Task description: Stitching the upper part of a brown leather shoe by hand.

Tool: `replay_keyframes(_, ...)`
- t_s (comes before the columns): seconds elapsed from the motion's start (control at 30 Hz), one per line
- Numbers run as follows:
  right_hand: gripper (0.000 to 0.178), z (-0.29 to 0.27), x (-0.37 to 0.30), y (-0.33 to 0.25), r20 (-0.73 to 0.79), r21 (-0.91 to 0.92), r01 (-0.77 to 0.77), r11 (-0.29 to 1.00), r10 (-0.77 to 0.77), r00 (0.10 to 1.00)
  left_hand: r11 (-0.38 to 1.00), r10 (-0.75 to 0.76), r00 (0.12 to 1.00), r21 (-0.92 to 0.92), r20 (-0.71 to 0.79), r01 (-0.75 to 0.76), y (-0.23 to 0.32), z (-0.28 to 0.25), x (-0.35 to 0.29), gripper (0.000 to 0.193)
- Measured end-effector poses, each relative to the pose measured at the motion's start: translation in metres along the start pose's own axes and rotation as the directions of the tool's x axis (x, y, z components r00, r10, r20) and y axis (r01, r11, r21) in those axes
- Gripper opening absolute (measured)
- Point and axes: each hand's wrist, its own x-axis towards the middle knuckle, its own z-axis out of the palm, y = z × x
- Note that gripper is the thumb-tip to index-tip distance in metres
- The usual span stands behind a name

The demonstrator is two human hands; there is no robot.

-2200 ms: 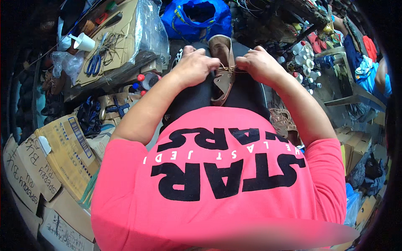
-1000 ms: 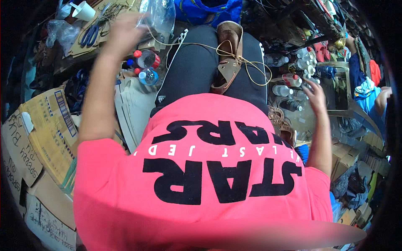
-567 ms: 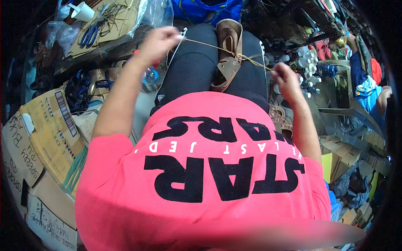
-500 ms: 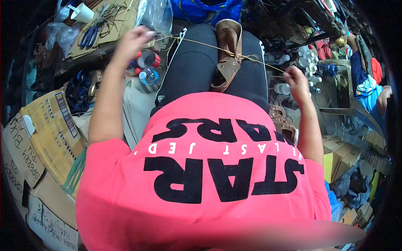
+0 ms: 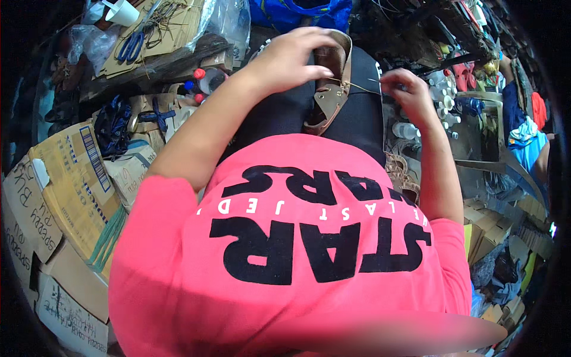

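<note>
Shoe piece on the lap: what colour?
Shoe piece: brown, with a greyer-brown flap. Best seen in the head view.

Brown leather shoe (image 5: 329, 101), eyelets in its near part, lengthwise on the lap (image 5: 358, 116), thin tan cord (image 5: 364, 90) running rightward.

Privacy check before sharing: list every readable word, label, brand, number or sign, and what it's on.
Wording withheld; locations only:
Shirt: big black lettering, smaller white line between; legible, upside down.
Yellow carton: print and a blue-edged label; fine print too small.
Brown carton: black handwriting, legible.
Pale carton, lower left: handwriting, mostly too blurred.
Pale box: reddish handwriting, too blurred.
Shoe upper: none visible.
</note>
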Motion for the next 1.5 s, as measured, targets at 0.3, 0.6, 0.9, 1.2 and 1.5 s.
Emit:
replay_keyframes(0.3,0.009,0.020,0.033,-0.004,0.149,-0.007,0.064,0.998,-0.063,0.987,0.955,-0.174,0.750,-0.076,0.638,0.286,-0.012,0.026,0.056,0.033)
replay_keyframes(0.6,0.013,0.020,0.029,0.000,0.167,-0.022,0.103,0.994,-0.098,0.981,0.821,-0.150,0.755,-0.345,0.638,0.455,-0.019,0.036,0.050,0.024)
replay_keyframes(0.9,0.015,0.035,0.009,-0.004,0.016,-0.102,0.211,0.972,-0.211,0.977,0.759,-0.073,0.679,-0.400,0.730,0.513,-0.024,0.033,0.051,0.028)
replay_keyframes(1.2,0.015,0.046,-0.009,-0.042,0.073,-0.585,0.274,0.763,-0.287,0.955,0.874,0.027,0.615,-0.318,0.788,0.368,-0.026,0.034,0.056,0.037)
replay_keyframes(1.5,0.011,0.056,0.014,-0.059,0.251,-0.764,0.291,0.575,-0.150,0.956,0.918,0.040,0.710,-0.305,0.703,0.251,-0.025,0.041,0.062,0.026)
